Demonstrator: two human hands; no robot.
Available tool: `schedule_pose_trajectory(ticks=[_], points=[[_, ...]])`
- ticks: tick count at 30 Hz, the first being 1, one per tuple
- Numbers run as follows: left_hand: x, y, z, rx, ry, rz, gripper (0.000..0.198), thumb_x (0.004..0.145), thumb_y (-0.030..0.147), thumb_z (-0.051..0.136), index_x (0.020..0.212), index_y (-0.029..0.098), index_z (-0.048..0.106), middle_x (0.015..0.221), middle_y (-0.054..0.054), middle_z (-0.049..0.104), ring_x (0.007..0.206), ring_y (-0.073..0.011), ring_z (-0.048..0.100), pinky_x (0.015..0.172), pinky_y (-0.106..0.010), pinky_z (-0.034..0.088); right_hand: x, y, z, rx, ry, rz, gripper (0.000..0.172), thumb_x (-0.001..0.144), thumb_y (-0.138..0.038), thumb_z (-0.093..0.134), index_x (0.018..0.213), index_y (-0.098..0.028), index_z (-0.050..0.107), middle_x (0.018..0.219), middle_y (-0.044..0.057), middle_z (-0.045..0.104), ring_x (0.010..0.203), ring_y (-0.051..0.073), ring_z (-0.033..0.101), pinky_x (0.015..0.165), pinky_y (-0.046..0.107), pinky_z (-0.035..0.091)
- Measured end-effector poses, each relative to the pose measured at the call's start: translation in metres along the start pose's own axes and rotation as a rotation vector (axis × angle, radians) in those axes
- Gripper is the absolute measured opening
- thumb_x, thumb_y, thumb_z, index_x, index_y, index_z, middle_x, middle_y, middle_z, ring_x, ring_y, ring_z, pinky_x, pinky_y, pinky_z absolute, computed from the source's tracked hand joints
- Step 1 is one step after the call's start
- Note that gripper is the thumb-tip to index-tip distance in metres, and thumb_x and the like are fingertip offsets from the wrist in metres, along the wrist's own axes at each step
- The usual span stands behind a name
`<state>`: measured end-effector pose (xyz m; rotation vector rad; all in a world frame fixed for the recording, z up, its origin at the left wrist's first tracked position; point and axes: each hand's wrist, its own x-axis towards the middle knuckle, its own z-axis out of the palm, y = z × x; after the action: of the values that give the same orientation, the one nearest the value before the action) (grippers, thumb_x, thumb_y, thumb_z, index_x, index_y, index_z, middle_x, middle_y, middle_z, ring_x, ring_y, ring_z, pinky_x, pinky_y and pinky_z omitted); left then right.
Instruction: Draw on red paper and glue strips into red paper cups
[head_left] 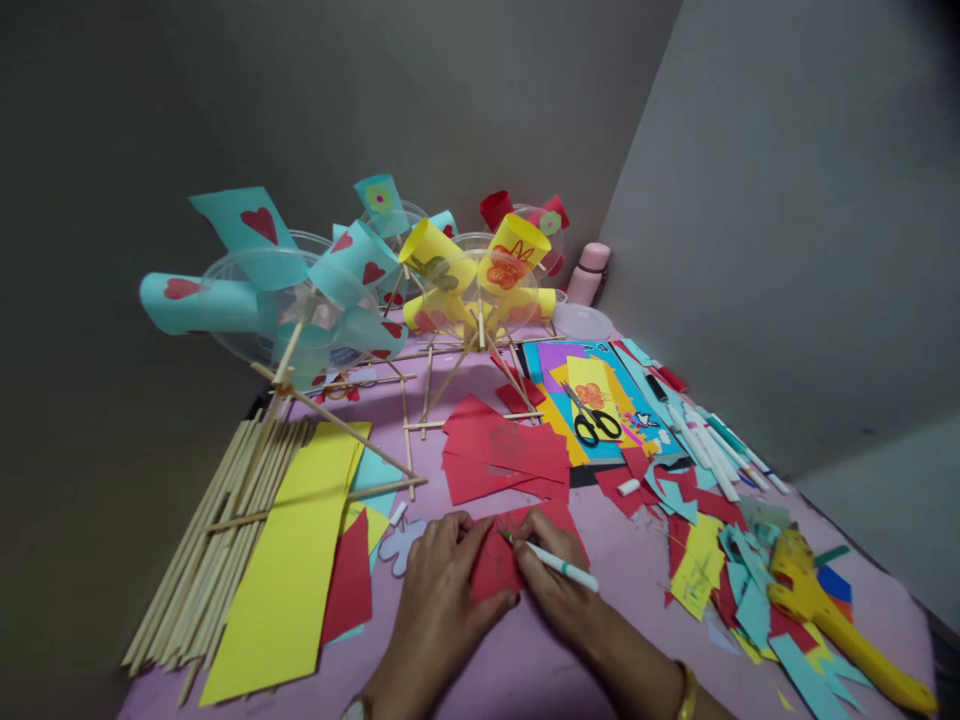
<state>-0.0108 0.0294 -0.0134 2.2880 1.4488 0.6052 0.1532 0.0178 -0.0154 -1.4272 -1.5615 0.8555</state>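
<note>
as my left hand (442, 595) steadies the red sheet (495, 573), my right hand (553, 555) grips a marker (564, 568)

pinched in my right fingers, the marker has its green tip at the outline on the red sheet. my left hand is loosely open, thumb and forefinger spread on the paper. just beyond the sheet are stacked red pieces (504, 450); beyond it to the right, scissors (586, 408). just left of it lies a lilac cutout (403, 548); well to its right, a yellow glue gun (844, 630).

The sheet (496, 572) is made of matt paper, the pen (571, 571) of smooth plastic, the sticks (225, 500) of wood, the scissor blades (574, 397) of metal.
</note>
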Motion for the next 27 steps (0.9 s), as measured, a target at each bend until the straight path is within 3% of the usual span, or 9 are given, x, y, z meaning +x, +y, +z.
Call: schedule_pose_trajectory(ticks=[6,12,27], points=[[0.0002,0.0,0.0003,-0.01,0.025,-0.001,0.066,0.06,0.033,0.079,0.122,0.024,0.057,0.113,-0.009,0.057,0.103,-0.03,0.052,0.086,-0.046,0.044,-0.0006,-0.0031,-0.0011,0.032,-0.024,0.024,0.011,0.08,-0.016,0.043,0.072,-0.023,0.044,0.056,-0.007,0.046,0.05,0.014,0.046,0.051,0.025,0.031],[0.0,0.0023,-0.0031,-0.002,-0.006,-0.017,0.064,0.062,0.031,0.078,0.122,0.022,0.057,0.114,-0.01,0.056,0.104,-0.0301,0.051,0.087,-0.046,0.043,-0.0015,-0.0055,-0.0026,0.118,0.144,0.154,0.012,0.079,-0.026,0.042,0.067,-0.024,0.044,0.056,-0.006,0.041,0.053,0.015,0.044,0.051,0.025,0.033],[-0.0001,0.0011,0.0002,0.009,0.014,0.0,0.066,0.061,0.033,0.08,0.122,0.023,0.057,0.113,-0.009,0.056,0.103,-0.0303,0.052,0.086,-0.045,0.043,-0.0016,-0.004,0.001,0.017,0.037,0.047,0.01,0.081,-0.022,0.041,0.071,-0.023,0.043,0.058,-0.005,0.045,0.052,0.015,0.047,0.052,0.026,0.032]])
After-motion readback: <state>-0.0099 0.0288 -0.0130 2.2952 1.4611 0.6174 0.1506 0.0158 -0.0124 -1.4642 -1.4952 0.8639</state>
